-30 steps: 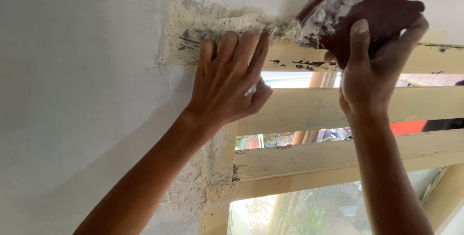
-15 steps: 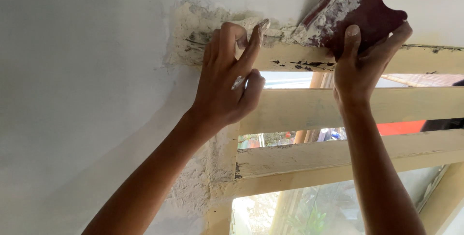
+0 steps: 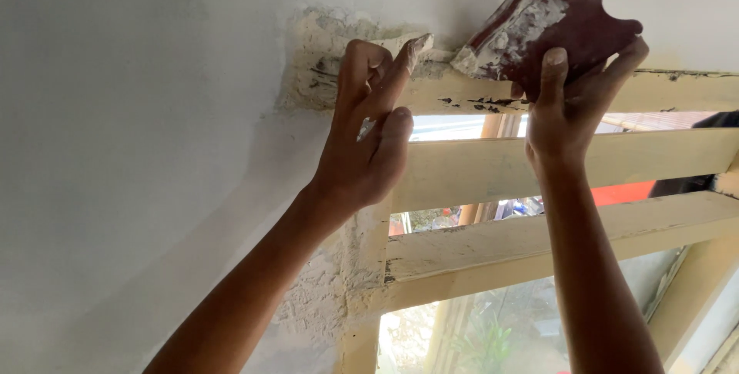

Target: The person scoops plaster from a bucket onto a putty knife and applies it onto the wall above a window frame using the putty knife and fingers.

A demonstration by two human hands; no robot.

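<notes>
- Our left hand [image 3: 366, 143] is up at the top left corner of the frame [image 3: 554, 170]; its fingers [image 3: 404, 58] are curled in and bunched, the forefinger stretched up with pale putty [image 3: 422, 41] on its tip, touching the rough patch [image 3: 319, 58] where wall meets wood; the thumb is tucked against the palm side; it pinches nothing that we can see
- Our right hand [image 3: 573, 105] grips a dark red board [image 3: 550, 16] from below; the thumb lies up its near face and the other fingers wrap round its right edge; the board is tilted, smeared with whitish putty, its low left corner just beside the left forefinger, above the top rail
- The patch is cream and crumbly, set in the smooth white wall [image 3: 138, 151]; more rough plaster runs down the frame's left post
- The frame is pale yellow wood with slanted slats, paint chipped on the top rail; between the slats we see greenery and something red outside, blurred
</notes>
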